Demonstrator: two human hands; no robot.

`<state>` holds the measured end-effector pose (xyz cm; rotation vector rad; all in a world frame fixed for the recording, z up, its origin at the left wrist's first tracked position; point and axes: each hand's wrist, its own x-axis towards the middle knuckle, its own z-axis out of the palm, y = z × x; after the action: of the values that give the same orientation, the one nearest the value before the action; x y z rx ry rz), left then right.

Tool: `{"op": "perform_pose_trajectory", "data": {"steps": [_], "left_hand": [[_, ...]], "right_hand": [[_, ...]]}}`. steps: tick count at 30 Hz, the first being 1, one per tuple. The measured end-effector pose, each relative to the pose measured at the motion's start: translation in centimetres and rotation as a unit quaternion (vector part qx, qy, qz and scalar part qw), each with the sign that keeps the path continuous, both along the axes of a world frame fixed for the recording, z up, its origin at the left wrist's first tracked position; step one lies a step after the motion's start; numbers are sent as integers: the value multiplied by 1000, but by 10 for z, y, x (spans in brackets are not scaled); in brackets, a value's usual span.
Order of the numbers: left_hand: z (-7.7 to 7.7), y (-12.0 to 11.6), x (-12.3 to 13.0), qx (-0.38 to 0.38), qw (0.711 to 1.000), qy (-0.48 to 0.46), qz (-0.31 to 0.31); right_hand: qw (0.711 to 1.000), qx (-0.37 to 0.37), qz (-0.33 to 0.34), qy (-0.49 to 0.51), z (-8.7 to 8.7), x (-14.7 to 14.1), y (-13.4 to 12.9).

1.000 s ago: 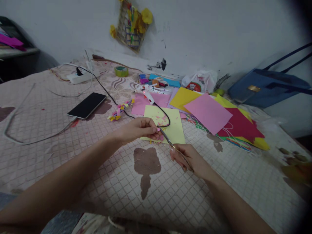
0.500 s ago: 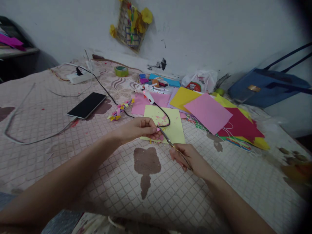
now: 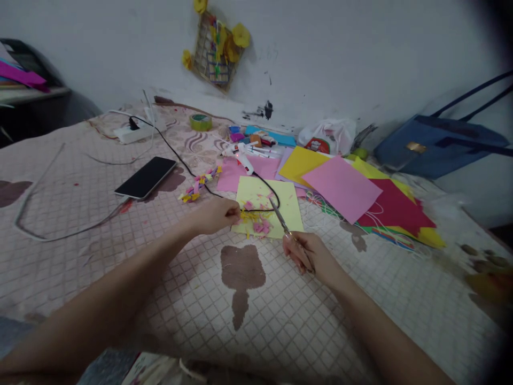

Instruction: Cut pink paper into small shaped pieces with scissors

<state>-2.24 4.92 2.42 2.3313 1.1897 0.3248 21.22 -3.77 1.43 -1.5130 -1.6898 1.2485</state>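
Observation:
My right hand (image 3: 306, 252) is wrapped round the handles of a pair of scissors (image 3: 280, 218). Their blades point away from me, over a pale yellow sheet of paper (image 3: 287, 193). At the sheet's left edge is my left hand (image 3: 218, 215), its fingers curled together; whatever they may pinch is hidden. Small pink paper pieces (image 3: 262, 228) and yellow paper strips (image 3: 251, 215) lie scattered on the sheet between my hands. Behind my left hand rests a little pile of folded pink, yellow and purple paper pieces (image 3: 200, 183).
A white glue gun (image 3: 240, 156) lies behind the yellow sheet, its black cord crossing the paper. Coloured sheets (image 3: 342, 187) and white string are to the right, below a blue bag (image 3: 436, 144). A tablet (image 3: 146, 177), power strip (image 3: 134, 132) and green tape roll (image 3: 200, 122) are leftward.
My left hand has drawn back leftward from the scissor tips, where it held a small pink paper piece. More of the scattered paper now shows. The scissors have shifted slightly right.

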Motion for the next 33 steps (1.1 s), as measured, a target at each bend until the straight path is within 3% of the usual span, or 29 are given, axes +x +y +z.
{"op": "perform_pose_trajectory", "data": {"steps": [5,11,17,24,33], "left_hand": [[-4,-2,2,29,999,25,-14],[-6,-1,-1,43,998,26,22],[-1,-7,7,72,996,-36,45],[-10,-23,36,142,986,-74,-37],[-16,-21,39,153,986,-32,-50]], "right_hand": [[1000,-4,-1,1,1,-1,1],[1000,-8,-7,6,0,-1,1],[1000,-3,-18,8,-1,-2,2],[1000,2,-22,22,-2,-3,3],[999,4,-19,32,-2,-3,3]]}}
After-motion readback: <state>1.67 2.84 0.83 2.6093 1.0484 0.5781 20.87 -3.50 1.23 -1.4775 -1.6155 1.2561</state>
